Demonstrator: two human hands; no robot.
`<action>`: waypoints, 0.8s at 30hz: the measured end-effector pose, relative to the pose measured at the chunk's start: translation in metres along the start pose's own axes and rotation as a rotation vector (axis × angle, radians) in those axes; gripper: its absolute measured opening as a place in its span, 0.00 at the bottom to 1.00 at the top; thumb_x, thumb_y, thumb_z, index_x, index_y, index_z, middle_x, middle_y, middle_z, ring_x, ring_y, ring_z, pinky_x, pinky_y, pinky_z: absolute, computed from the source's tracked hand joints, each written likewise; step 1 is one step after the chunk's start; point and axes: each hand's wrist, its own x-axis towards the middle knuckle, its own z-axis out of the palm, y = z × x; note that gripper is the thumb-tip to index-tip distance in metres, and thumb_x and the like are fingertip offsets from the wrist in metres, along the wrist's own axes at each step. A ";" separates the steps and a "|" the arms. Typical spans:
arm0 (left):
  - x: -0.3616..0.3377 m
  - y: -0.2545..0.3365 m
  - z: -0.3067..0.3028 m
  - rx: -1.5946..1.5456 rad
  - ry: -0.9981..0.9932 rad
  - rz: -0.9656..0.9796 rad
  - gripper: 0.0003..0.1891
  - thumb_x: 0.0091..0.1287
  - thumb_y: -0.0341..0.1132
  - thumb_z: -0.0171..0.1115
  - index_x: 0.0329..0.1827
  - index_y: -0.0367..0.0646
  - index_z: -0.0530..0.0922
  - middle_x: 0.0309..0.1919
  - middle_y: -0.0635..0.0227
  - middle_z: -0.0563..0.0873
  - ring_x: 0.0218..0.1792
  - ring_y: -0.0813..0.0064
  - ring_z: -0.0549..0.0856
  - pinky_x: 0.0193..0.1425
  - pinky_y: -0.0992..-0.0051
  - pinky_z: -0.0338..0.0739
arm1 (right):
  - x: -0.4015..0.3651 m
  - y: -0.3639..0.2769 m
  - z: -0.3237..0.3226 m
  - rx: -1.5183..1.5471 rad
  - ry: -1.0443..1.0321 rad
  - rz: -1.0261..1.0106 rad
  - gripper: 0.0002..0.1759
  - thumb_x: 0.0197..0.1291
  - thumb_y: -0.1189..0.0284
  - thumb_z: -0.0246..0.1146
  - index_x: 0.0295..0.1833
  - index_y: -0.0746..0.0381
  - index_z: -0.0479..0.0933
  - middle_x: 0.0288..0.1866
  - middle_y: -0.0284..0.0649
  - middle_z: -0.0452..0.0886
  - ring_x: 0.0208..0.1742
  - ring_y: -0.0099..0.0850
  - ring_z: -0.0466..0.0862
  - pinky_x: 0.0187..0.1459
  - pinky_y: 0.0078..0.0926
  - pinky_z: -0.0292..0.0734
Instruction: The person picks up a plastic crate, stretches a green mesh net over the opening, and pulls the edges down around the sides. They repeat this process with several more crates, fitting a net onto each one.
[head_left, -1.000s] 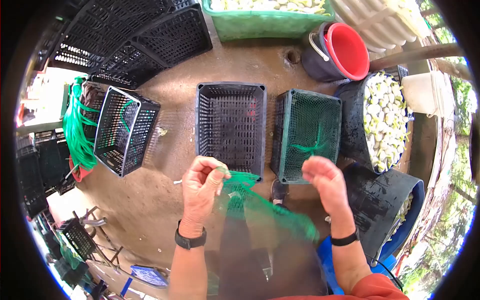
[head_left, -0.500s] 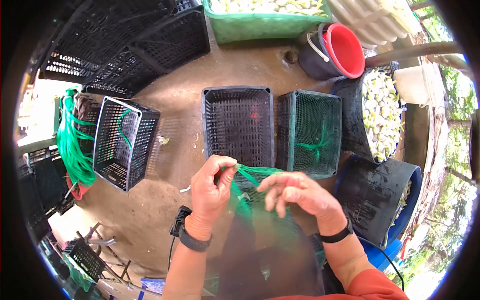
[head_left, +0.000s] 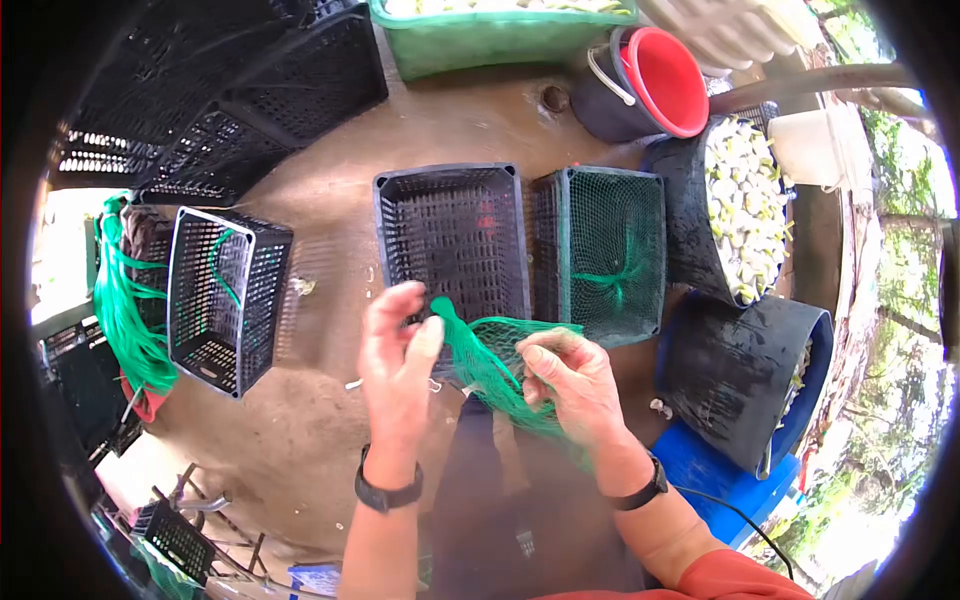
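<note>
Since half a second before, your right hand (head_left: pixel 570 385) had sunk lower and your left hand (head_left: pixel 395 365) had shifted left, with the green mesh net (head_left: pixel 495 365) bunched between them.

From the head camera, your left hand pinched the net's knotted tip between thumb and fingers, closed tight on it. Your right hand's fingers curled shut into the mesh lower down. The net hung before your lap, and its long axis slanted from the tip at upper left down toward your right wrist.

Just beyond your fingertips lay the near rim of the empty black plastic crate (head_left: pixel 450 240), with the net-lined black crate (head_left: pixel 605 250) just beside it on the right. Bare brown floor (head_left: pixel 310 400) lay open to your left, as far as the tilted black slatted crate (head_left: pixel 225 285).
</note>
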 end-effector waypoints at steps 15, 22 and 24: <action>-0.034 -0.003 0.007 -0.037 -0.208 -0.344 0.19 0.56 0.22 0.67 0.51 0.34 0.74 0.39 0.67 0.83 0.38 0.81 0.82 0.46 0.81 0.78 | 0.012 -0.004 0.007 -0.007 -0.145 -0.057 0.11 0.61 0.75 0.60 0.47 0.70 0.77 0.38 0.40 0.82 0.41 0.27 0.82 0.42 0.22 0.80; -0.030 -0.002 -0.013 -0.050 -0.193 -0.394 0.08 0.60 0.29 0.65 0.38 0.37 0.77 0.33 0.70 0.82 0.33 0.81 0.82 0.38 0.82 0.77 | 0.018 -0.009 0.003 -0.026 -0.102 -0.089 0.07 0.57 0.74 0.64 0.36 0.67 0.76 0.28 0.38 0.80 0.27 0.24 0.80 0.31 0.20 0.77; -0.031 0.000 -0.013 -0.210 -0.116 -0.454 0.07 0.61 0.30 0.64 0.38 0.38 0.76 0.32 0.69 0.82 0.34 0.80 0.82 0.40 0.81 0.78 | 0.019 -0.007 -0.003 0.000 -0.107 -0.071 0.07 0.57 0.74 0.64 0.35 0.66 0.75 0.27 0.37 0.80 0.25 0.24 0.79 0.30 0.21 0.77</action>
